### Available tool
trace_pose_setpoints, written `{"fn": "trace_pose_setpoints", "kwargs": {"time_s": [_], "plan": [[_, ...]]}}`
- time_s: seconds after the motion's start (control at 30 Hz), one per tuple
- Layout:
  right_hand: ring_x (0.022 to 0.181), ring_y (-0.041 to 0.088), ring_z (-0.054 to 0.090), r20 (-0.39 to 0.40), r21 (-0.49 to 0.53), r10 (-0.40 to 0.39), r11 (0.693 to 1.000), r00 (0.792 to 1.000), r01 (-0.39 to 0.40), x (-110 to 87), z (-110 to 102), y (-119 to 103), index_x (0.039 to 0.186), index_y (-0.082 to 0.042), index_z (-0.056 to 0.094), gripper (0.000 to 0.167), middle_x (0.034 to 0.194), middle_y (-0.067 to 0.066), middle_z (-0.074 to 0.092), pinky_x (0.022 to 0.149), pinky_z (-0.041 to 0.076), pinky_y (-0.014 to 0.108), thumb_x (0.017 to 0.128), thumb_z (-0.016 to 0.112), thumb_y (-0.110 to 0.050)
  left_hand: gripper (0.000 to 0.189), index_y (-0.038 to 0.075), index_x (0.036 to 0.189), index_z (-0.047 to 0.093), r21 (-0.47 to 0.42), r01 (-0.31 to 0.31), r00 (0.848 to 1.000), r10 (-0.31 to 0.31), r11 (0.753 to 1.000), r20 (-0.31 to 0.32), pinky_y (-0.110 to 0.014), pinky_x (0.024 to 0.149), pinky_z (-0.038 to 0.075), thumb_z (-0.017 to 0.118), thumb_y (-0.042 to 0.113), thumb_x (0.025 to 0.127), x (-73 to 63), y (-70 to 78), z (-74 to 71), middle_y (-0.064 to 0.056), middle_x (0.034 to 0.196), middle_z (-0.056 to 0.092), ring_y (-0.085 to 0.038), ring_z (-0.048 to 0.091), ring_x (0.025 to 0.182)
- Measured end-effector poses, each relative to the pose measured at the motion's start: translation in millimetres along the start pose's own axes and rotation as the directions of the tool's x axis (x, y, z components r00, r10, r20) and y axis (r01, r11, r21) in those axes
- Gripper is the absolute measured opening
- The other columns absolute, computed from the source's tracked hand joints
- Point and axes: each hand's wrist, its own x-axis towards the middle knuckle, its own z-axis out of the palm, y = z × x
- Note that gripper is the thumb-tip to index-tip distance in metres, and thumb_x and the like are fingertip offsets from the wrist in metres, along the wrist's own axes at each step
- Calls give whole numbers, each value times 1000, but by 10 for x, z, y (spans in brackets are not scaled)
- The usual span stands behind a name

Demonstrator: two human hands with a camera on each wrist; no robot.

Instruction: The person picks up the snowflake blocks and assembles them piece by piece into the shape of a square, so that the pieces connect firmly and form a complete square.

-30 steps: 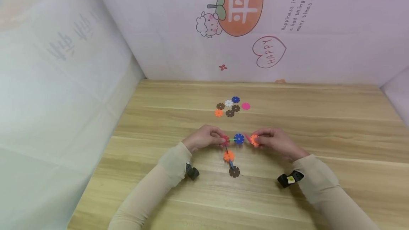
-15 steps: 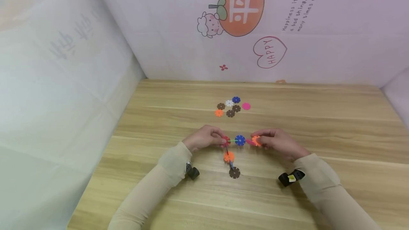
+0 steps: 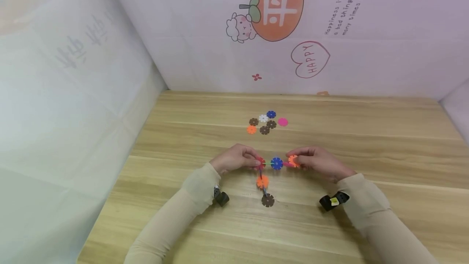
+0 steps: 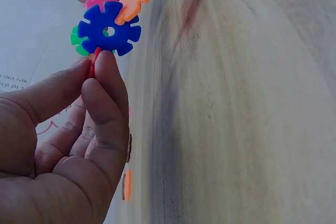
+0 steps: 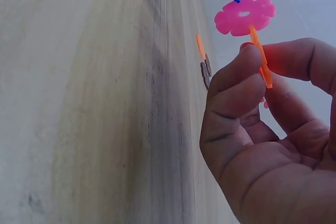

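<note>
A chain of notched, flower-shaped discs [image 3: 277, 163] hangs between two hands near the middle of the table [image 3: 205, 125], about midway from left edge to right. Its row, running toward the right edge, goes red disc [image 3: 261, 161], green disc [image 3: 269, 163] seen edge-on, blue disc, pink disc [image 3: 288, 164] and orange disc [image 3: 292, 160]. From the red disc a branch trails toward the near edge, ending in a brown disc [image 3: 268, 200]; whether that tip touches the table cannot be told.

The left hand [image 3: 236, 159] pinches the red disc between thumb and fingers; the right hand [image 3: 322, 165] pinches the orange disc, so each grip has hold of one end of the row.

A second ago the pink disc stood at a slant beside the blue one; now it lies in line between blue and orange. In the right wrist view its rim meets the blue disc's edge, which suggests the right-hand part is now joined on, though the slot is too small to check.

Nearer the far edge, loose discs [image 3: 263, 118] lie flat: three brown, one white, one blue, one orange, one pink. Beyond that edge hangs a pale wall cloth [image 3: 190, 52] with cartoon prints
</note>
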Motion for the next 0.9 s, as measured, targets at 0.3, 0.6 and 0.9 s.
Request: {"fn": "trace_pose_setpoints", "kwargs": {"time_s": [0.3, 0.6, 0.9], "plan": [[85, 15, 60, -25, 67, 9, 998, 1000, -8, 6, 30, 50, 133, -1, 58, 40, 105, 5, 67, 73, 56, 28, 98, 60, -20, 21, 3, 111, 69, -12, 2, 1000, -2, 1000, 2, -28, 82, 59, 69, 7, 91, 15, -23, 11, -8, 99, 74, -14, 70, 85], [83, 10, 61, -89, 133, 17, 991, 996, -5, 0, 59, 110, 133, 3, 57, 41, 98, 1, 68, 72, 56, 23, 97, 61, -17, 21, 0, 111, 68, -46, 8, 1000, -7, 999, 7, -28, 82, 60, 68, 4, 90, 22, -28, 14, -11, 99, 74, -13, 70, 83], [87, 7, 64, -142, 250, 30, 968, 989, 7, 5, 116, 107, 133, 8, 54, 42, 101, -2, 68, 79, 58, 22, 97, 61, -13, 20, 0, 111, 68, -29, 13, 1000, -13, 1000, 4, -28, 81, 60, 67, 3, 91, 40, -26, 7, -10, 98, 74, -14, 70, 82]]}}
